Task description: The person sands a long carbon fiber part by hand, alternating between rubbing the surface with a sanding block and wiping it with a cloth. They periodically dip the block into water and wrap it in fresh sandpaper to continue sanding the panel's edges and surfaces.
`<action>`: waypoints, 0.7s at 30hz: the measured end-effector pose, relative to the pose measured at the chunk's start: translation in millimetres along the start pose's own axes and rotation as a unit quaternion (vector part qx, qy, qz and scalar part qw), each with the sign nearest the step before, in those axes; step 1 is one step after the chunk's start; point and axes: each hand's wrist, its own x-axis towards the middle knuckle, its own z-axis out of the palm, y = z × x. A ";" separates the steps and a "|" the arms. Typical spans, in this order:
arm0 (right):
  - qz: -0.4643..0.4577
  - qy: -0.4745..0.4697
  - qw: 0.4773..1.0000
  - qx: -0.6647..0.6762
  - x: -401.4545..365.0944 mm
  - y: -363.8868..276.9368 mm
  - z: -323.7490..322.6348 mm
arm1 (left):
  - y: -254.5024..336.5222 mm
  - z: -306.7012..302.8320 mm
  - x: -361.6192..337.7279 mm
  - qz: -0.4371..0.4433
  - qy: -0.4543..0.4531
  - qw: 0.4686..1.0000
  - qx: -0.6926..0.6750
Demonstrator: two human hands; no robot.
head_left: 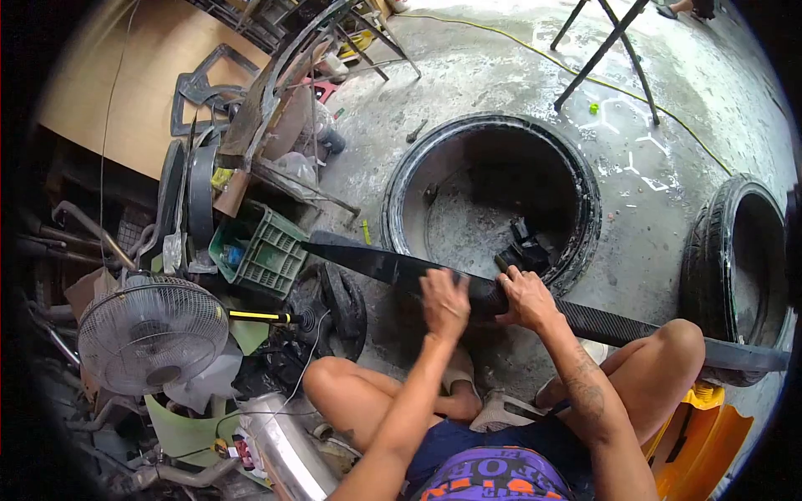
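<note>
A long dark strip (601,324) with a carbon-like weave on its right part lies across my knees and over the near edge of a large black tyre (391,209). My right hand (528,298) grips the strip near its middle, fingers bent over the far edge. My left hand (447,301) is over the strip just left of it, smeared by motion. What its fingers do is hidden by the blur. Inside the tyre ring, black scraps (528,246) lie on the dusty floor.
A standing fan (153,334) and a green plastic crate (271,250) are at my left, among piled metal parts. More tyres (727,259) stand at the right, near an orange panel (710,447). A yellow cable (535,48) crosses the floor past black stand legs (606,54).
</note>
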 end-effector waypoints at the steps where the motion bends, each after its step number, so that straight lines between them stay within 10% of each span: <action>1: -0.002 0.015 1.000 0.001 -0.3 1.3 -1.5 | -23.6 5.8 9.5 -0.037 0.037 0.998 0.027; 17: 0.025 -0.064 0.987 0.148 21.7 22.3 -28.4 | -39.6 -21.7 31.1 -0.043 0.133 0.990 -0.036; 21: 0.057 0.000 0.998 0.012 13.9 1.1 -18.1 | -19.8 -12.7 26.0 -0.064 0.146 0.987 -0.033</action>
